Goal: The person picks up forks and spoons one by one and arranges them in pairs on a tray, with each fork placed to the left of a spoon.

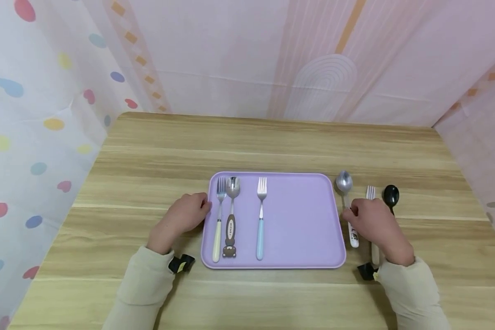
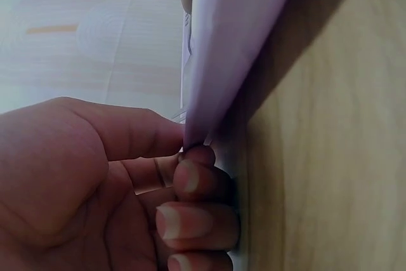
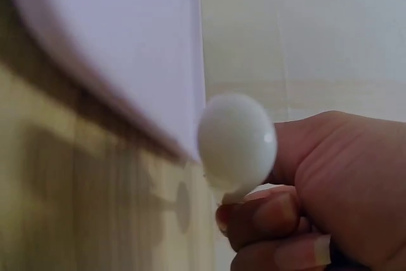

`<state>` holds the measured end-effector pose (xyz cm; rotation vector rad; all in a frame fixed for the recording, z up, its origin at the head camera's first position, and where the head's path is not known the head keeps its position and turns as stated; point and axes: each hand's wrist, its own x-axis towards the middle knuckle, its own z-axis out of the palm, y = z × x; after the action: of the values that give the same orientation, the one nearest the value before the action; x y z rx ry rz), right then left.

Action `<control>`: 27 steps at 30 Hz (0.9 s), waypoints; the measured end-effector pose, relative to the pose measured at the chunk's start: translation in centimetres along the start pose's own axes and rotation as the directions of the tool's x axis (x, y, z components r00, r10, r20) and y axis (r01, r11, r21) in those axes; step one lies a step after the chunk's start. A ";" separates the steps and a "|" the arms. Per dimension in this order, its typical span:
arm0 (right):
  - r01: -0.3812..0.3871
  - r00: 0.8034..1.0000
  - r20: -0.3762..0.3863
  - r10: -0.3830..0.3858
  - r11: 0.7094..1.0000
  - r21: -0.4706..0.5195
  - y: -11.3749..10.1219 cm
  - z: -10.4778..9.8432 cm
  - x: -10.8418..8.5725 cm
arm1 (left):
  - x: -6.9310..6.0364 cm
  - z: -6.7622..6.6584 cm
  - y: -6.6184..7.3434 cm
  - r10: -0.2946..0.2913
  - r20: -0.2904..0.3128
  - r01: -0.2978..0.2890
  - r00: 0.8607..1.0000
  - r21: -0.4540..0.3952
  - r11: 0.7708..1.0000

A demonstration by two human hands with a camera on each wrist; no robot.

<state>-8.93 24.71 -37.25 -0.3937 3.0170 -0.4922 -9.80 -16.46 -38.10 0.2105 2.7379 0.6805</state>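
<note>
At the left rim of the lilac tray (image 1: pixel 301 220), my left hand (image 1: pixel 187 211) pinches the edge between thumb and fingers; the left wrist view shows the tray wall (image 2: pixel 235 36) in that grip. My right hand (image 1: pixel 373 220) holds a metal spoon (image 1: pixel 344 182) with a white patterned handle, just right of the tray. Its rounded white handle end (image 3: pixel 236 143) faces the right wrist camera, with a shadow apart from it on the table. In the tray lie a cream-handled fork (image 1: pixel 217 240), a brown bear-handled spoon (image 1: pixel 230 229) and a blue-handled fork (image 1: pixel 260 238).
Partly under my right hand in the head view lies a fork (image 1: pixel 370 192) with a tan handle. A black spoon (image 1: pixel 391 195) is to its right. The wooden table (image 1: pixel 272 146) meets a patterned curtain (image 1: pixel 231 59) at its far edge.
</note>
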 end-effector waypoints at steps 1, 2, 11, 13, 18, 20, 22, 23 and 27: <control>0.008 1.000 -0.022 -0.008 1.000 -0.004 -0.3 0.0 0.1 | 0.0 -0.1 0.0 0.000 0.001 0.000 1.000 0.000 1.000; 0.017 0.999 -0.042 -0.017 1.000 -0.003 -0.6 0.1 0.2 | 0.0 -0.2 0.0 0.002 0.002 -0.002 1.000 -0.001 1.000; 0.031 0.999 -0.034 -0.029 0.997 0.066 -3.8 0.5 0.9 | 0.1 -0.2 -0.1 -0.003 0.016 0.003 1.000 -0.016 1.000; 0.036 0.999 -0.023 -0.035 0.997 0.074 -4.4 0.8 1.1 | 0.2 -0.1 -0.1 -0.003 0.015 0.003 1.000 -0.014 1.000; 0.043 0.999 -0.014 -0.041 0.996 0.079 -5.7 1.6 1.7 | 0.4 0.2 0.0 0.007 0.004 -0.007 1.000 0.000 1.000; 0.052 0.999 -0.020 -0.050 0.996 0.079 -6.2 1.8 2.0 | 0.4 0.3 0.1 0.010 0.002 -0.010 1.000 0.003 1.000; 0.064 0.998 -0.022 -0.062 0.995 0.078 -6.7 2.1 2.2 | 0.4 0.3 0.2 0.006 0.005 -0.006 1.000 0.004 1.000; 0.071 0.997 -0.023 -0.070 0.994 0.079 -6.9 2.2 2.3 | 0.4 0.3 0.2 0.003 0.005 -0.003 1.000 0.003 1.000; 0.097 0.995 -0.006 -0.097 0.991 0.093 -8.1 2.6 2.8 | 0.5 0.3 0.2 -0.010 0.007 0.010 1.000 0.002 1.000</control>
<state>-9.47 15.77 -37.20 -0.5361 2.9732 -0.6375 -10.15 -16.04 -38.35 0.1990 2.7308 0.6730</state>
